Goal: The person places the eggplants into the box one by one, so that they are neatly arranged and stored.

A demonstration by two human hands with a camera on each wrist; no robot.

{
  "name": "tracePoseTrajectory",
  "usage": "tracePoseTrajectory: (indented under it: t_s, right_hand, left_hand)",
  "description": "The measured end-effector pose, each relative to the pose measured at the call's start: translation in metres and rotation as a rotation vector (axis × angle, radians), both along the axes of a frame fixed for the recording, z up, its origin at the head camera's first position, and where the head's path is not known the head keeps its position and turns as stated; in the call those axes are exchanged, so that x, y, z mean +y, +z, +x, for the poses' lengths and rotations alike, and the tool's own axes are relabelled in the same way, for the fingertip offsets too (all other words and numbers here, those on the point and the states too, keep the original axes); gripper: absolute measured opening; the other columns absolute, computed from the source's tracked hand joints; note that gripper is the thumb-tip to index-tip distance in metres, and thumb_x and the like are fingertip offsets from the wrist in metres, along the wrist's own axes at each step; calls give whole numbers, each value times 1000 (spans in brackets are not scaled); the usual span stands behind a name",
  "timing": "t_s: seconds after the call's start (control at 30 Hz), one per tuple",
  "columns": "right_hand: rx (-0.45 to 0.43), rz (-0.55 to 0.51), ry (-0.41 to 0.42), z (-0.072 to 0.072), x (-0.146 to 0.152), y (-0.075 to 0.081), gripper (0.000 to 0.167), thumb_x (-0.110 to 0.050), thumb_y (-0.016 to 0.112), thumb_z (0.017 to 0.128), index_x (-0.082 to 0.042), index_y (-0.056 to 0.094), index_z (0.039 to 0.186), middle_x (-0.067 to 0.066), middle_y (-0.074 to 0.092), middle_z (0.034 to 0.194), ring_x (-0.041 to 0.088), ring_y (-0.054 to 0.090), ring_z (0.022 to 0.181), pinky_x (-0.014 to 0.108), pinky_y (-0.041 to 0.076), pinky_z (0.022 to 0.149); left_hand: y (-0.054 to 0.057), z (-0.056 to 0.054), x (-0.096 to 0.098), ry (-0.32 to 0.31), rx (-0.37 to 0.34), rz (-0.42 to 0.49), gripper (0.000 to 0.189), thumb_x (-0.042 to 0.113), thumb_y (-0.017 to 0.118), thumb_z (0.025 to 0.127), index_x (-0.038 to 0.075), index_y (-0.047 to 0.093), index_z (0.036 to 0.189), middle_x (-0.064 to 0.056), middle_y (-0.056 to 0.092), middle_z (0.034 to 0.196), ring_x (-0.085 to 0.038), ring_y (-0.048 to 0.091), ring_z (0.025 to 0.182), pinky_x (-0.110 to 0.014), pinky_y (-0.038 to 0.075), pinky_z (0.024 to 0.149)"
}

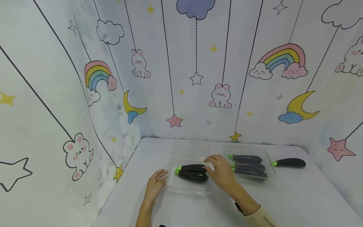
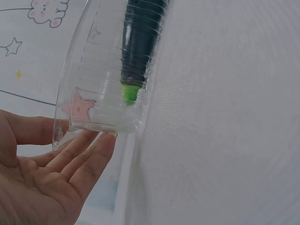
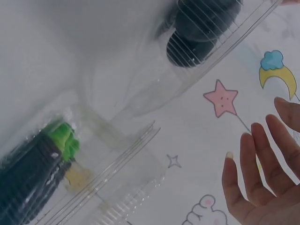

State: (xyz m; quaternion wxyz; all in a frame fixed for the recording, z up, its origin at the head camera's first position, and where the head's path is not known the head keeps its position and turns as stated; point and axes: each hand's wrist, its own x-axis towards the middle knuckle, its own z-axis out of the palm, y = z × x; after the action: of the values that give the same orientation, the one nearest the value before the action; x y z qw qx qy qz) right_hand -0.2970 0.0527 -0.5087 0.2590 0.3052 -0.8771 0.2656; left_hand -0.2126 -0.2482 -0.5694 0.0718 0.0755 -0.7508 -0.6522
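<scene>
An open clear plastic container (image 1: 188,191) lies on the table with two dark eggplants (image 1: 192,176) in it, their green stem ends to the left. My left hand (image 1: 155,186) is at the container's left side. In the left wrist view its straight fingers (image 2: 89,159) sit right at the container's end wall, the thumb by the rim. My right hand (image 1: 222,175) is over the right side, fingertips near the eggplants' blunt ends. The right wrist view shows those fingers (image 3: 267,164) spread and holding nothing, apart from the eggplants (image 3: 192,47) seen through the ribbed wall.
A second clear container (image 1: 267,154) with several eggplants (image 1: 246,158) stands just right of my right hand. Farther right, a single eggplant (image 1: 290,162) lies on the white table (image 1: 300,195). A printed curtain (image 1: 195,104) rises behind the table's back edge.
</scene>
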Motion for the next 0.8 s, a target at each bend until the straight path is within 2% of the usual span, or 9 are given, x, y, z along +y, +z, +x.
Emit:
tracePoseTrajectory:
  t_s: [0.17, 0.4, 0.8]
  right_hand:
    - [9, 2, -57, 1, 14, 8, 29, -15, 93, 79, -16, 80, 104, -1, 75, 108, 24, 69, 101, 39, 61, 74]
    - [6, -6, -87, -1, 35, 14, 27, -16, 91, 81, -16, 80, 106, 1, 75, 110, 25, 69, 106, 45, 61, 85]
    - [34, -26, -136, -4, 70, 22, 28, -14, 90, 81, -13, 80, 107, 5, 75, 112, 30, 68, 107, 49, 61, 82]
  left_hand:
    - [1, 0, 0, -6, 9, -8, 55, -4, 54, 96, -10, 43, 149, -27, 57, 146, -44, 56, 134, -34, 59, 94]
    - [1, 1, 0, 3, -2, -15, 56, -5, 54, 94, -8, 45, 149, -24, 58, 146, -43, 57, 134, -28, 59, 90]
    - [1, 0, 1, 5, 6, -13, 54, -4, 54, 96, -9, 45, 149, -25, 59, 145, -42, 58, 133, -25, 58, 89]
